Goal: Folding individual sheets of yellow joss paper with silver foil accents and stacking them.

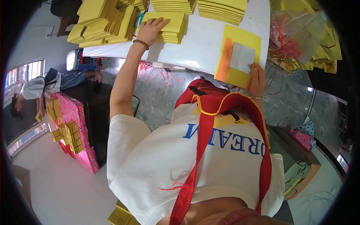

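A white shirt (157, 157) with red straps filled the foreground. The left hand (152, 30) lay open-fingered on a yellow paper stack (170, 26); the right hand (258, 80) pinched a yellow sheet (236, 56) on the white table (202, 41).

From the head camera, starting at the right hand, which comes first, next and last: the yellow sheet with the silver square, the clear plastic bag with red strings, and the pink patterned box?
1. Yellow paper sheet with the silver square: under the right hand, on the white table.
2. Clear plastic bag with red strings: upper right.
3. Pink patterned box: far left, on the floor.
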`<state>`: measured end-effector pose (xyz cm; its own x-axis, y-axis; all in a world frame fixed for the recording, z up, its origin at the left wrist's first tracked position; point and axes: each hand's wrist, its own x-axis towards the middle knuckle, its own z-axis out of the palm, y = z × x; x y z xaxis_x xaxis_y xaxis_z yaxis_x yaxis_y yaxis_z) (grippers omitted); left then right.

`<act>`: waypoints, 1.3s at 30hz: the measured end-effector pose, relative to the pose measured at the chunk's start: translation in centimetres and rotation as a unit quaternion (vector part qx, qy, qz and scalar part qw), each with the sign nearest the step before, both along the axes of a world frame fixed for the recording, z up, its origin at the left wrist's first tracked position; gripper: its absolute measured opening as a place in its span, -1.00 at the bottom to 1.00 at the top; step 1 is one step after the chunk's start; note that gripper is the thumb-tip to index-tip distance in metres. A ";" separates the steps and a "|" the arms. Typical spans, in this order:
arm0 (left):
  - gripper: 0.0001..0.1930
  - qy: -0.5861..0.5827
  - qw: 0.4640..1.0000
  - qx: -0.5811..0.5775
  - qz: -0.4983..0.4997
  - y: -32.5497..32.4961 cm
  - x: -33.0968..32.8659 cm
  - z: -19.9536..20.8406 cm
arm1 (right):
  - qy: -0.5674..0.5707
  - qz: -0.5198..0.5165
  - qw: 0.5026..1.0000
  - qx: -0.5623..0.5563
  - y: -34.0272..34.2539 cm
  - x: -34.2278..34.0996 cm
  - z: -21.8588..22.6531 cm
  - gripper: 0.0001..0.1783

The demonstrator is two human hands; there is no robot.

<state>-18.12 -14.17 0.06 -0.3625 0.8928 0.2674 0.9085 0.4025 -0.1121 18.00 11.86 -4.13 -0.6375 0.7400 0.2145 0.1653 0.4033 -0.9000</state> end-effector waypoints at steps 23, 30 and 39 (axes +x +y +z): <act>-0.15 -0.087 0.993 -0.082 -0.002 -0.7 0.4 1.8 | -0.055 0.010 0.973 0.223 0.7 2.4 -1.4 -0.77; -0.42 -0.204 0.961 0.122 -0.140 4.9 9.4 1.1 | -0.046 0.002 0.983 0.175 0.5 1.8 -1.6 -0.78; -0.59 -0.214 0.926 0.020 -0.310 10.6 21.1 -2.8 | -0.079 0.029 0.975 0.205 1.9 2.2 -2.8 -0.81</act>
<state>3.01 -3.59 -2.78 0.1369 0.9572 0.2552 0.9243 -0.2161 0.3146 20.19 13.74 -6.92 -0.7246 0.5745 0.3806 0.2553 0.7367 -0.6262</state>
